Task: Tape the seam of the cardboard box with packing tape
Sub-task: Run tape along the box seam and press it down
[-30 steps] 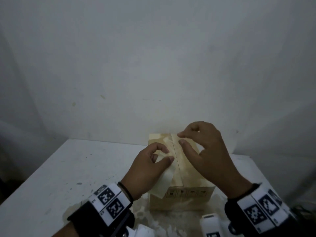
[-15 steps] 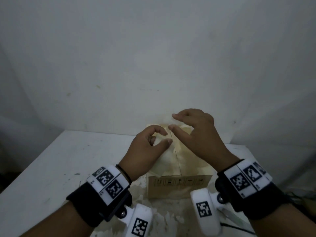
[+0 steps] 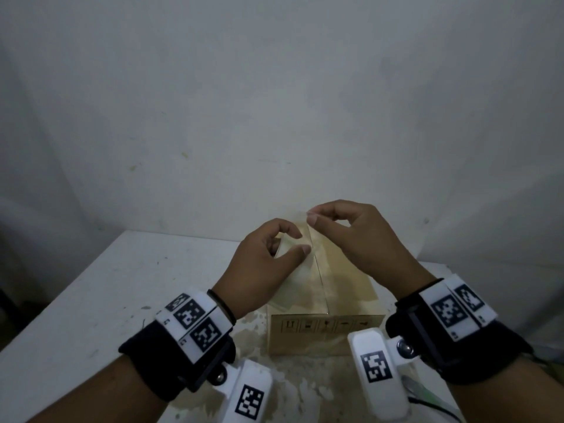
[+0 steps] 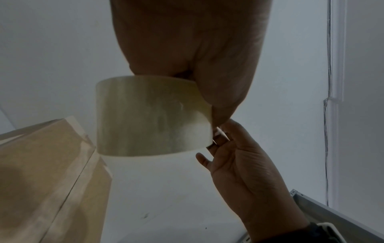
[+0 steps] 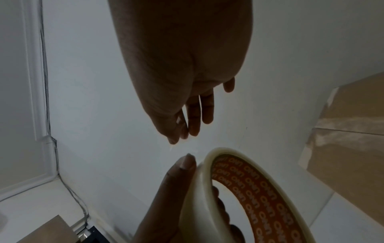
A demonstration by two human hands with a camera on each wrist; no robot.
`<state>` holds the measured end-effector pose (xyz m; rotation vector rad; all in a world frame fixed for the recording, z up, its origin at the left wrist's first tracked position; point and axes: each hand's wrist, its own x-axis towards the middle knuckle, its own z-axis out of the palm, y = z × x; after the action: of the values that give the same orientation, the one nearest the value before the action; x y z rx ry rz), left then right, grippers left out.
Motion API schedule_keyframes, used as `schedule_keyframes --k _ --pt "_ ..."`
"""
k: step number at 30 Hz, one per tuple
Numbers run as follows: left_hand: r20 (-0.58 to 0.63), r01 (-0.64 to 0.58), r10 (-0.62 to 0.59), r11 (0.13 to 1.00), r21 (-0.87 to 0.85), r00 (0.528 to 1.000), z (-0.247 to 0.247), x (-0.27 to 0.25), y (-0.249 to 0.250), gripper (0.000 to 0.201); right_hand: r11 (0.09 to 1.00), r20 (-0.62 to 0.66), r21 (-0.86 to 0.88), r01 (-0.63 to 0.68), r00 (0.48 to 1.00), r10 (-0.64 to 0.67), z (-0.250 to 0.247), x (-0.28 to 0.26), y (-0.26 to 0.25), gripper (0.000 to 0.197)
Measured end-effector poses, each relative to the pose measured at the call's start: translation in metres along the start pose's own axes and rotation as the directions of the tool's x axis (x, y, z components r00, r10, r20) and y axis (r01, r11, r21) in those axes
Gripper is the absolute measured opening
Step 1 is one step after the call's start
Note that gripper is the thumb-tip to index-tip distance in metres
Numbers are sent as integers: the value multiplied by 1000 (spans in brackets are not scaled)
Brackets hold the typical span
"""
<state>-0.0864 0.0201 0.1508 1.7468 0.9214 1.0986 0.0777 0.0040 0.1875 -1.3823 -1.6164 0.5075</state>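
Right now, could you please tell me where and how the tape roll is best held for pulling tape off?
By its hollow core, from the left: fingers through the hole, thumb on the outer band, as the left hand grips the tape roll now. The ring likely turns on the fingers while the right hand pinches the loose end.

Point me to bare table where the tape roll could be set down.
Most open: the white table left of the cardboard box, out to its left edge. Crowded: over the box, where the left hand grips the tape roll and the right hand pinches its end. The strip right of the box is narrow, largely hidden.
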Motion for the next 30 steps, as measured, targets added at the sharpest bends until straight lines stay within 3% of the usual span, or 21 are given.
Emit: schedule_keyframes --k 6,14,19,24,30 --pt "-9 2 -2 1000 1 1000 1 -3 4 11 999 2 48 -17 1000 17 3 -2 0 9" --pt "0 4 -4 1000 11 1000 3 -5 6 14 952 18 262 -159 987 160 5 -6 -1 13" --pt "16 -5 5 1000 -1 1000 3 -5 7 11 968 -8 209 -136 990 141 4 -5 -5 15" --pt "95 51 -43 995 -83 995 -2 -8 9 39 957 -8 208 -203 978 210 5 -7 -3 17" --pt "33 79 -75 987 -140 997 -3 -7 8 39 932 37 251 -262 965 261 14 -10 -3 18"
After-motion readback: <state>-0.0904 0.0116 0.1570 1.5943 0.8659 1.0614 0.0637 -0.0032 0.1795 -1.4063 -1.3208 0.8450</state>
